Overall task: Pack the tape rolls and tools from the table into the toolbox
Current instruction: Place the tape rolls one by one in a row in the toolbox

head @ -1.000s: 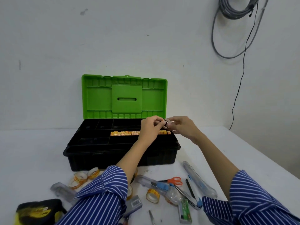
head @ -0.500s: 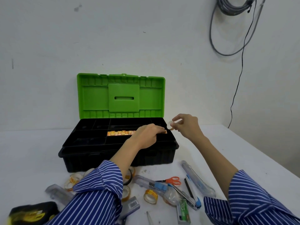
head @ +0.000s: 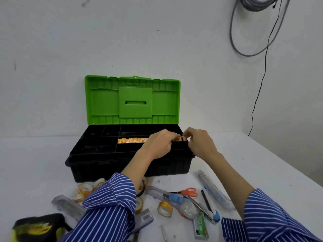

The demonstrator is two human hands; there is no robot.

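The black toolbox (head: 108, 165) stands open at the back of the table, its green lid (head: 104, 105) raised. A row of small orange-printed tape rolls (head: 131, 140) stands on edge in a tray compartment. My left hand (head: 159, 144) rests over the right part of that row, fingers curled on the rolls. My right hand (head: 199, 142) pinches one tape roll (head: 182, 138) at the row's right end, inside the compartment. More tape rolls (head: 83, 190) lie loose in front of the box, and another roll (head: 165, 208) lies near the cutters.
On the white table (head: 253, 163) in front of the box lie orange-handled scissors (head: 189, 192), clear-cased utility knives (head: 166, 195), a blue-tipped tool (head: 209, 206), a green pack (head: 201, 226) and a black-and-yellow tape measure (head: 36, 227). Cables (head: 262, 49) hang on the wall at right.
My right hand came down from above the box with the tape roll and now holds it in the row's right end. My left hand has settled onto the rolls beside it.
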